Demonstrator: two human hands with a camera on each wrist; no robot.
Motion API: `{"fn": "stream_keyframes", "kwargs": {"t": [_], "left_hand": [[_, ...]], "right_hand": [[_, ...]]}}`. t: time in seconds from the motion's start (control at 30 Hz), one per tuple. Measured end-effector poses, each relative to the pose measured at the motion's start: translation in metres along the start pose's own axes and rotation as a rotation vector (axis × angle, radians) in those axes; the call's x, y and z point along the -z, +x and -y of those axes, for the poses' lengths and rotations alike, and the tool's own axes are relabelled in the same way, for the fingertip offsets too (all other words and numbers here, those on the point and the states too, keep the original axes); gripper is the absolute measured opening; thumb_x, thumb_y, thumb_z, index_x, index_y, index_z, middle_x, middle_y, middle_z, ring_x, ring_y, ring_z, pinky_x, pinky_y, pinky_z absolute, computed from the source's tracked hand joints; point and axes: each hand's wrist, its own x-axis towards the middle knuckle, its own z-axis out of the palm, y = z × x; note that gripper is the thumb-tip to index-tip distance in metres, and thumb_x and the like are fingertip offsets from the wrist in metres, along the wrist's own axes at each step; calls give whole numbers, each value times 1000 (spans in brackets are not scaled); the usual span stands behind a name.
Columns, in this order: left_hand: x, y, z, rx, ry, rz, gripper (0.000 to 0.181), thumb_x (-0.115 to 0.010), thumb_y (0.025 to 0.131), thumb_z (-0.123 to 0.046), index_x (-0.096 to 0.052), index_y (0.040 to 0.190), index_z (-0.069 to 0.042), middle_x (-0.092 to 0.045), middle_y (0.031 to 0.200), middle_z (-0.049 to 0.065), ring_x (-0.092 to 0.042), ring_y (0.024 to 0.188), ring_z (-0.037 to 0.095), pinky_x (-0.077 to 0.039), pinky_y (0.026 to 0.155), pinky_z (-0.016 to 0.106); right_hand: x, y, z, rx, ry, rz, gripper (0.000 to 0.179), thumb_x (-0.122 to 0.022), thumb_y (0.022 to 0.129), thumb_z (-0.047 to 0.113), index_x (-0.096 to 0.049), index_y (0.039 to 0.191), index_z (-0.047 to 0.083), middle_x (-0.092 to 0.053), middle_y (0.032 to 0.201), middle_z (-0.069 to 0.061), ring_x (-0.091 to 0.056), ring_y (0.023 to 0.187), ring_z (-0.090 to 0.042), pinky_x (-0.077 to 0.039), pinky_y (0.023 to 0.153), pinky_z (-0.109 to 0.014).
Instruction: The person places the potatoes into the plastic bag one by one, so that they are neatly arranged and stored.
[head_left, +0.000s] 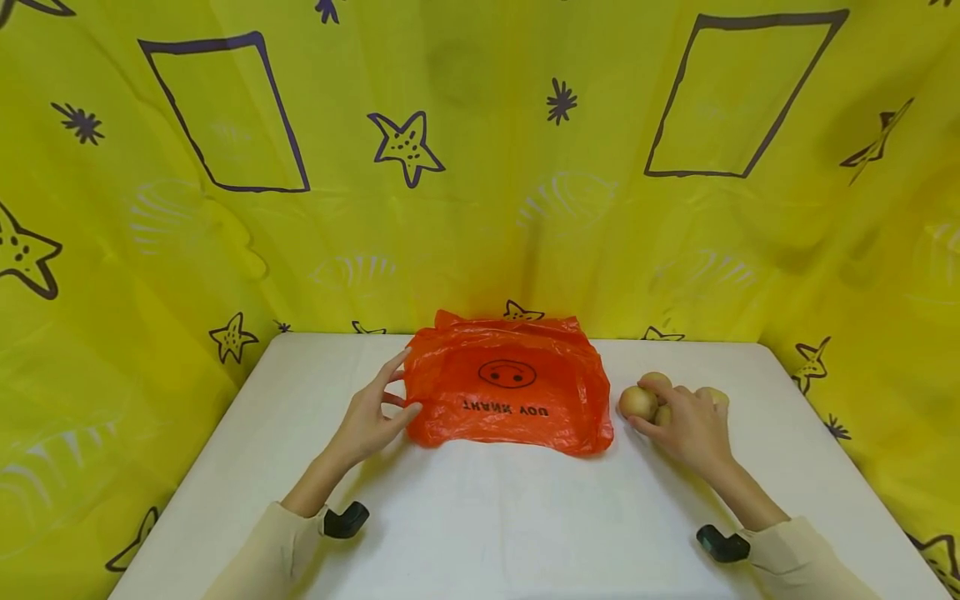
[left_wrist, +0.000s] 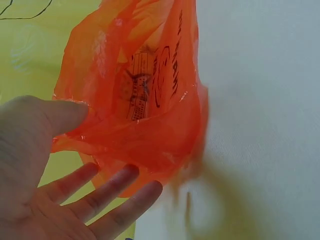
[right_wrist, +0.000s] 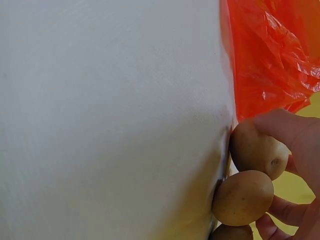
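An orange-red plastic bag (head_left: 507, 383) with a printed face and "THANK YOU" lies on the table, its lettering upside down in the head view. At the bag's left edge is my left hand (head_left: 371, 417), fingers spread and fairly straight. In the left wrist view the thumb touches the rim of the bag (left_wrist: 145, 145), whose mouth gapes there. To the right of the bag, my right hand (head_left: 690, 425) holds a round brown potato (head_left: 638, 403) between thumb and finger. Another potato (right_wrist: 243, 198) sits against it, and more lie partly hidden under and behind the hand.
A white table (head_left: 495, 517) bears everything. Yellow curtains (head_left: 480, 225) printed with stars and shells enclose its back and both sides, close behind the bag. A dark wrist device (head_left: 347, 521) sits at the left sleeve, with a similar one (head_left: 723, 543) at the right.
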Motion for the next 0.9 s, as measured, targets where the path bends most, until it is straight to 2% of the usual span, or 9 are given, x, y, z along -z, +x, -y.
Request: {"fn": "stream_keyframes", "kwargs": {"t": [0.2,0.4,0.9], "left_hand": [[-3,3,0,-16,-54,-35,80,-77,91,-6,-38,158,-26,-61,137,23,-71,91,29,-60,64,26],[-7,5,-2,14,-107,-74,69,-76,90,0,-49,151,-20,-64,130,22,-71,90,30,-60,64,26],[-10,8,-4,55,-187,-128,63,-75,89,6,-56,145,-15,-71,109,17,-70,94,33,-62,69,29]], "right_hand": [[-3,-2,1,-12,12,-17,54,-92,74,31,-67,119,15,-68,88,-19,-46,72,-36,-27,75,-57],[-3,-2,3,-36,23,-10,54,-91,75,31,-67,120,15,-69,89,-20,-45,74,-36,-25,75,-55],[-6,-3,5,-73,33,-15,56,-91,75,32,-68,122,12,-72,95,-21,-43,76,-36,-22,73,-52]]}}
